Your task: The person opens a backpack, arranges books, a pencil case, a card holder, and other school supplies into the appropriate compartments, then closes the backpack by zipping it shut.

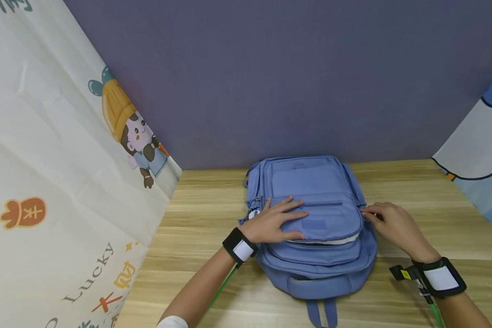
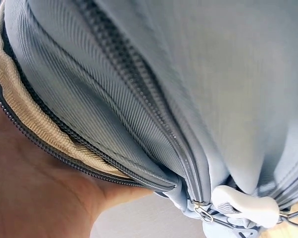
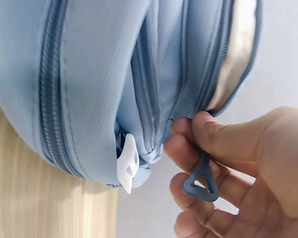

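Observation:
A blue backpack [image 1: 311, 182] lies front side up on the wooden table, its top handle loop [image 1: 330, 312] toward me. The front pocket is unzipped along its near edge, where a pale lining [image 1: 340, 240] shows. My left hand [image 1: 272, 223] rests with spread fingers on the front pocket's left part. At the backpack's right side my right hand [image 1: 391, 225] pinches a zipper pull [image 3: 202, 183] between thumb and forefinger; its triangular end hangs below them. In the left wrist view a white plastic clip [image 2: 245, 206] hangs by the zipper ends.
The wooden table [image 1: 205, 209] extends on both sides of the backpack. Behind it stands a dark purple-grey wall [image 1: 295, 82]. A printed white sheet [image 1: 65, 150] borders the left, another printed sheet [image 1: 475, 146] the right. Each wrist wears a black strap with a green cable [image 1: 223, 288].

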Tool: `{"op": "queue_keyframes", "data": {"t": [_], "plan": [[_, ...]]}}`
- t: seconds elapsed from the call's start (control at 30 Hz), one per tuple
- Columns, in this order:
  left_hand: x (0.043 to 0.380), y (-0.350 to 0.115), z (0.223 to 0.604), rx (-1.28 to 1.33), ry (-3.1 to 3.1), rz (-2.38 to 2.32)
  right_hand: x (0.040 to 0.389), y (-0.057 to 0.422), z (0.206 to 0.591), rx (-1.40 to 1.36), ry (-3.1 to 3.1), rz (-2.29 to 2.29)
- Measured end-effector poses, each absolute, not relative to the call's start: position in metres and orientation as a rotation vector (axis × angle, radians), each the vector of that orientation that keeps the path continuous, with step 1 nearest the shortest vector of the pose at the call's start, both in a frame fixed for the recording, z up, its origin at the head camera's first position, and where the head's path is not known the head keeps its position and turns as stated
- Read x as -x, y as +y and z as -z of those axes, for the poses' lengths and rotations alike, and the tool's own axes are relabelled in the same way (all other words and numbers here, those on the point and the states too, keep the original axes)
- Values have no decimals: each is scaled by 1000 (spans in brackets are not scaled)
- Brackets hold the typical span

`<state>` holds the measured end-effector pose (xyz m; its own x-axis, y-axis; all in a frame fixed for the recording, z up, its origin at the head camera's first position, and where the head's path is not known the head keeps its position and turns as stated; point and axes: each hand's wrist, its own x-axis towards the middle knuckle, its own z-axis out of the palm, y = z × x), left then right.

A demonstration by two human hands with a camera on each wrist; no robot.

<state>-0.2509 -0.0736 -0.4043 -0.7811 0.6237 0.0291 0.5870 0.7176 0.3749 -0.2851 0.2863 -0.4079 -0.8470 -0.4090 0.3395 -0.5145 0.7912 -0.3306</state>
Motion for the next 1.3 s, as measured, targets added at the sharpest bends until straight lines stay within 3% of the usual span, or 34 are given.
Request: {"op": "queue_keyframes", "data": {"t": [0.47,1.3], "plan": [[255,-70,408,-1005,2842,-539,243,295,402,-846,-2749,-562],[259,-66,413,-991,2889,-505,212,232,385,-1078,-2771,-649]]}}
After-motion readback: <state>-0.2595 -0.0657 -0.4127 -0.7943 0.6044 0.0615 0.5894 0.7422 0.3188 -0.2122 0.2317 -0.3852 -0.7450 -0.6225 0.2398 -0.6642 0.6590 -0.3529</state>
